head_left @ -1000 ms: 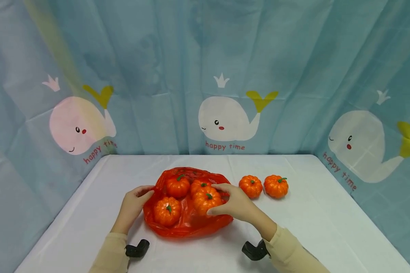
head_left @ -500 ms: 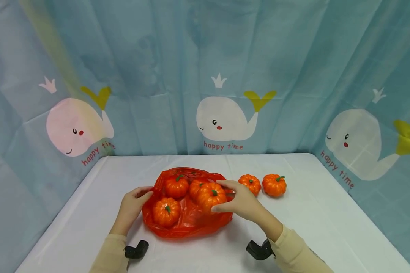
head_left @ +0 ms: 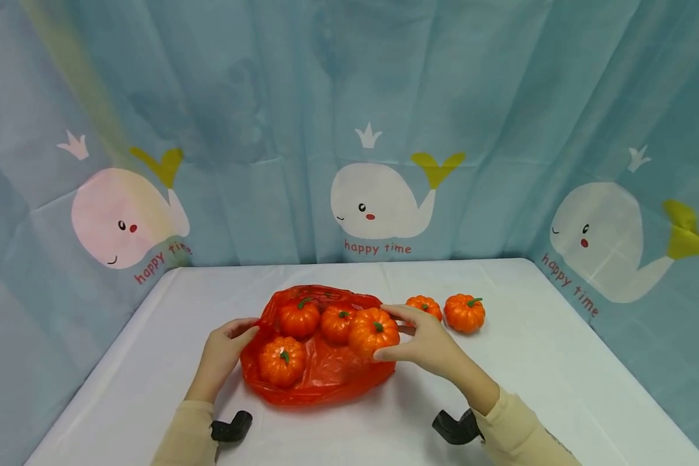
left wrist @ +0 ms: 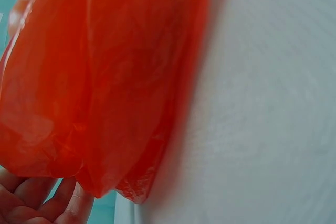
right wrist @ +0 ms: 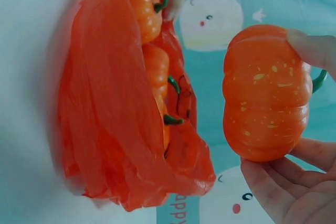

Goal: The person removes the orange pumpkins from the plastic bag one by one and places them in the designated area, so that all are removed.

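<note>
An open red plastic bag [head_left: 326,382] lies on the white table with three small orange pumpkins inside: one at the back left [head_left: 299,318], one at the back right [head_left: 336,323], one at the front left [head_left: 282,362]. My left hand [head_left: 224,353] pinches the bag's left rim; in the left wrist view its fingers [left wrist: 44,203] show below the bag. Between thumb and fingers, my right hand [head_left: 433,346] holds another pumpkin [head_left: 378,327] above the bag's right side. In the right wrist view that pumpkin [right wrist: 265,93] is apart from the bag [right wrist: 105,103].
Right of the bag, two more orange pumpkins stand on the table, one partly behind my right hand [head_left: 425,305], the other beside it [head_left: 465,313]. Black devices [head_left: 232,427] sit at both wrists. A blue curtain [head_left: 291,129] with whale prints surrounds the table.
My right hand has moved right and lifted the pumpkin, uncovering the back right pumpkin in the bag. My left hand stays at the rim. The head view has shifted slightly.
</note>
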The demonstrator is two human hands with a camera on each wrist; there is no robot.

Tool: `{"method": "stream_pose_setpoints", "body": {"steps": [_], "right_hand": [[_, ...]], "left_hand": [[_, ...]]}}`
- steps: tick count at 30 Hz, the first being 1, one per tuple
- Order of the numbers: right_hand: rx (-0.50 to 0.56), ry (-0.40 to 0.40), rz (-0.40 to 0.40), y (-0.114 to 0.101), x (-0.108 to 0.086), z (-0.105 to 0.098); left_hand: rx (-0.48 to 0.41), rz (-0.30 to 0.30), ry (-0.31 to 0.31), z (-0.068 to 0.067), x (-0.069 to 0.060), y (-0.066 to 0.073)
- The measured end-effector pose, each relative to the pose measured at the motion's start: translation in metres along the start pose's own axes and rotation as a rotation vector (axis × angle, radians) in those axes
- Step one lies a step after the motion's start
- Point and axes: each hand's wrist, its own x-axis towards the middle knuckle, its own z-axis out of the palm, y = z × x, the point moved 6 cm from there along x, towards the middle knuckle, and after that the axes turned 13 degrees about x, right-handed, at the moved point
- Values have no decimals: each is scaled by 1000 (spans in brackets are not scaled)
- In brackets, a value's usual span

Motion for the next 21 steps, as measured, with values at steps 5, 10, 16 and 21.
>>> {"method": "stream_pose_setpoints", "body": {"steps": [5, 10, 16, 21], "right_hand": [[-12, 34, 17, 3, -2, -9], [5, 37, 24, 6, -3, -14], [35, 48, 25, 9, -4, -23], [34, 60, 39, 11, -6, -29]], "left_hand": [[-7, -5, -4, 0, -2, -1], [-13, -14, -12, -1, -4, -2], [-19, -19, -19, -1, -4, -1], [-21, -21, -19, -1, -3, -1]]}}
